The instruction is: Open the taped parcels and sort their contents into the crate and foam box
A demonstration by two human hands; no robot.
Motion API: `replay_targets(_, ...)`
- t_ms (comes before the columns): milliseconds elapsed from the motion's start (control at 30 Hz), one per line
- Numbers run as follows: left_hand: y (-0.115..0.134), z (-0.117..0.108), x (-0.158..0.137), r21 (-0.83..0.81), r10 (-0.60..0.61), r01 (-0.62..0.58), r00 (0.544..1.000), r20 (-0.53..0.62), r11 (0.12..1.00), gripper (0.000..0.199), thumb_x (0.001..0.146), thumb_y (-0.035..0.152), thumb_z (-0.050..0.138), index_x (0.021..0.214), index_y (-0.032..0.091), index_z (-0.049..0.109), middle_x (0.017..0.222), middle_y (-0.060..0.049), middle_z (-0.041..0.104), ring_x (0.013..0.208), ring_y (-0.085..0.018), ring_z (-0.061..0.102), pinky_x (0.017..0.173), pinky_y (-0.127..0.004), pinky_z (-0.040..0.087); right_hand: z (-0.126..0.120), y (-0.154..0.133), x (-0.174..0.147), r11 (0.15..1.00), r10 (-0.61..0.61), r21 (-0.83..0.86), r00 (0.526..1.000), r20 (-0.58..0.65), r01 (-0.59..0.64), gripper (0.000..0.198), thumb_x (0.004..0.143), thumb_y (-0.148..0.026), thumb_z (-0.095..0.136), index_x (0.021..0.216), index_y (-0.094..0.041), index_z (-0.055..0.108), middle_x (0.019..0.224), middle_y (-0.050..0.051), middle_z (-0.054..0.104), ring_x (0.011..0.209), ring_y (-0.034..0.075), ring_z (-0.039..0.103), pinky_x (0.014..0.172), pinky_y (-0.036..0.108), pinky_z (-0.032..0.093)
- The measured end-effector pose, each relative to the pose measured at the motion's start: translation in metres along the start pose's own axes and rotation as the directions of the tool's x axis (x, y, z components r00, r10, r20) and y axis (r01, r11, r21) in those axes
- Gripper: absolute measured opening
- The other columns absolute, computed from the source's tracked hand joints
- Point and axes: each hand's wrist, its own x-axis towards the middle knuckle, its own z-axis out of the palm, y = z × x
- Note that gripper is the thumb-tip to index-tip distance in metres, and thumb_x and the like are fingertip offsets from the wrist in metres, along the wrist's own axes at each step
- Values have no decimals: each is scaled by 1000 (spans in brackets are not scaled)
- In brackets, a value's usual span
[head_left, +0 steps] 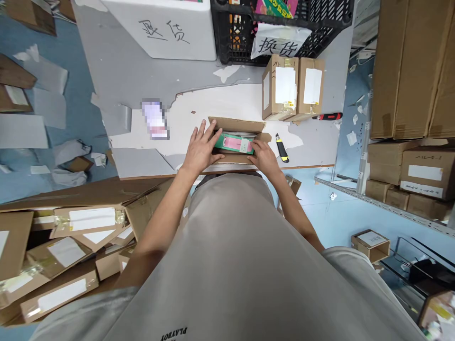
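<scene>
An opened cardboard box [236, 124] lies near the front edge of the table, its flaps raised. Inside is a slim green and pink box [232, 143] with a pale label, and greyish flat material shows behind it. My left hand [201, 148] rests on the left end of the cardboard box, fingers spread and thumb stretched along the front flap. At the opposite end, my right hand [263, 156] has its fingers curled in over the edge, pinching the right end of the green and pink box. A yellow and black utility knife [282, 148] lies to the right.
Two taped cartons [280, 90] with white labels stand behind, beside a red and black cutter [327, 116]. A white bin [170, 28] and a black crate [241, 45] line the back. A pixelated item [155, 118] lies left. Labelled parcels [92, 219] fill a large carton below left.
</scene>
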Motion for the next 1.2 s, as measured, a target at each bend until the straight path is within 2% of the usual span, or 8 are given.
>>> replay_targets(167, 2, -7, 6, 1, -28, 28, 998, 63, 1000, 149, 79, 67, 105, 194, 21, 21, 198, -26, 15, 186, -54, 6, 147, -75, 11, -3, -43, 38, 985, -11, -170, 991, 136, 34, 50, 107, -11, 71, 158, -6, 68, 166, 27, 67, 154, 40, 63, 129, 57, 58)
replay_targets(367, 0, -6, 9, -27, -74, 75, 996, 48, 997, 148, 86, 71, 99, 194, 16, 13, 198, -28, 16, 185, -53, 10, 148, -71, 17, 25, -94, 91, 935, 47, -351, 962, 270, 53, 42, 113, 2, 49, 151, 4, 65, 152, 33, 72, 146, 34, 72, 119, 44, 63)
replay_targets(633, -3, 9, 5, -73, -54, 52, 998, -23, 996, 135, 93, 72, 93, 193, 17, 21, 198, -27, 18, 185, -52, 16, 148, -66, 24, 37, -103, 99, 935, 61, -353, 966, 253, 33, 48, 108, 0, 59, 156, 9, 59, 150, 40, 72, 139, 37, 77, 113, 44, 67)
replay_targets(733, -3, 9, 4, -111, -47, 42, 998, -41, 993, 147, 85, 72, 100, 193, 14, 20, 197, -30, 19, 184, -53, 18, 149, -67, 23, 29, -99, 88, 939, 57, -344, 971, 233, 28, 61, 105, 0, 61, 165, 4, 55, 155, 38, 71, 139, 38, 78, 114, 44, 67)
replay_targets(867, -10, 8, 3, -216, -59, 39, 995, -84, 976, 165, 71, 74, 108, 192, 9, 16, 194, -36, 21, 183, -55, 21, 150, -67, 21, 14, -83, 59, 973, 32, -230, 989, 144, 2, 78, 101, -5, 63, 177, -7, 48, 173, 32, 61, 141, 41, 78, 114, 50, 68)
replay_targets(1000, -17, 5, 0, -338, -83, 40, 990, -113, 940, 167, 71, 80, 105, 193, 15, 10, 194, -34, 23, 184, -51, 22, 149, -68, 23, 1, -62, 24, 999, 42, 5, 999, -25, -42, 82, 99, -21, 71, 177, -14, 48, 181, 24, 56, 150, 42, 72, 119, 56, 67)
replay_targets(1100, -12, -1, -6, -372, -119, 58, 983, -143, 926, 156, 72, 88, 100, 191, 19, 26, 194, -31, 29, 185, -51, 17, 148, -71, 24, -8, -52, 2, 962, 96, 272, 974, -206, -37, 83, 95, -33, 80, 173, -21, 53, 166, 19, 71, 126, 34, 82, 109, 51, 72)
replay_targets(1200, 7, -11, -16, -445, -150, 40, 965, -217, 895, 130, 78, 93, 93, 180, 24, 52, 189, -25, 45, 183, -49, 25, 147, -71, 28, -23, -49, -13, 844, 186, 536, 922, -340, 28, 92, 91, -51, 90, 172, -27, 54, 141, 13, 83, 90, 24, 81, 88, 43, 76)
